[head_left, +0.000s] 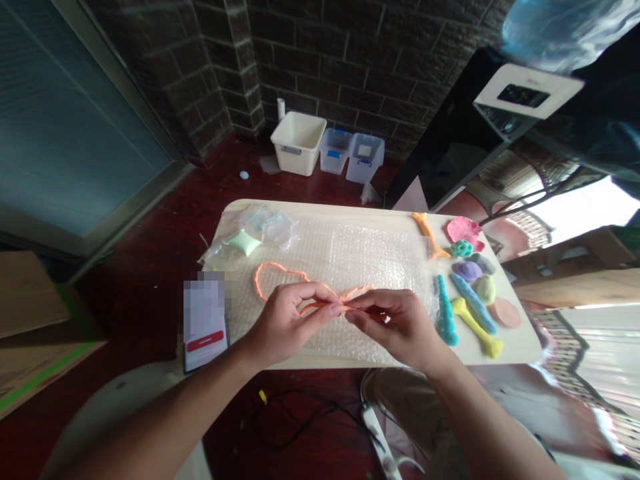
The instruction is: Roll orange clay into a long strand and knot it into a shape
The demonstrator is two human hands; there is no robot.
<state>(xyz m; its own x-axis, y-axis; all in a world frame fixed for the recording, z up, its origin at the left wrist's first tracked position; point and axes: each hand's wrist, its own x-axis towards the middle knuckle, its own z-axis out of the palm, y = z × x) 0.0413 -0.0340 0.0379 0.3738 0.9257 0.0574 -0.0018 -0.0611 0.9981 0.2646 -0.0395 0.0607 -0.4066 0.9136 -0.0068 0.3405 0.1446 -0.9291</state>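
Observation:
My left hand (295, 317) pinches a thin orange strand (280, 267) between thumb and forefinger, over the bubble wrap (380, 257). Close beside it, my right hand (395, 320) is closed on the same strand, and the fingertips of both hands nearly meet. To the left, the strand runs out in a twisted, rope-like loop that lies on the wrap. A shorter twisted piece shows behind my right fingers. It looks like soft modelling clay, though my fingers hide where the pieces join.
Colourful clay shapes line the table's right side, among them a yellow bone (477, 327), a teal spiral (445, 310) and a pink piece (463, 230). A pale green packet (244, 242) lies at the back left, near a phone (205, 323). Bins (299, 143) stand beyond the table.

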